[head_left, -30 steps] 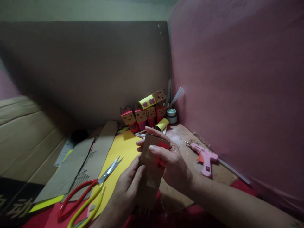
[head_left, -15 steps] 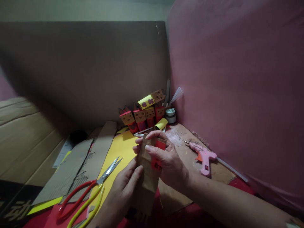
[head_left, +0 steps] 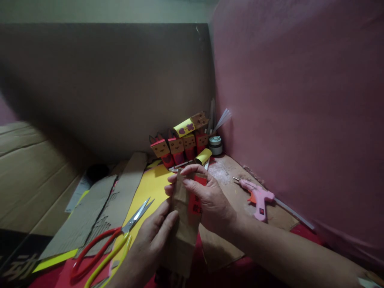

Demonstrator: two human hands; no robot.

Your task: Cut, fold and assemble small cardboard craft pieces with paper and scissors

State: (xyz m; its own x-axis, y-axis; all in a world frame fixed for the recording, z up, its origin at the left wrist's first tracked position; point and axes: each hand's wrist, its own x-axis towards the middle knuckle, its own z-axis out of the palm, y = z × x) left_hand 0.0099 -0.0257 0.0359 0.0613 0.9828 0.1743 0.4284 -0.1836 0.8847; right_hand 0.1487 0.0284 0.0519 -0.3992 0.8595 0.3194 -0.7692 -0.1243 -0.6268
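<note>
A long strip of brown cardboard (head_left: pixel 183 228) with a red printed patch is held upright in front of me. My left hand (head_left: pixel 160 230) grips its left edge, thumb lying on the near face. Near the top, my right hand (head_left: pixel 207 196) is closed on the cardboard, its thumb pressed on the face and its fingers curled over the upper edge. Left of my left hand lie scissors (head_left: pixel 127 228) with one red and one yellow handle, blades apart, across yellow paper (head_left: pixel 154 182).
Several cardboard animal figures (head_left: pixel 177 147) stand at the back beside a small lidded jar (head_left: pixel 215 145). A yellow paper tube (head_left: pixel 203 156) lies in front of them. At right rests a pink glue gun (head_left: pixel 258 196). Cardboard sheets (head_left: pixel 87 216) lie at left; a pink wall (head_left: pixel 300 100) bounds the right.
Both hands and the cardboard have shifted very slightly left, and more of the red printed patch shows. The grip looks the same.
</note>
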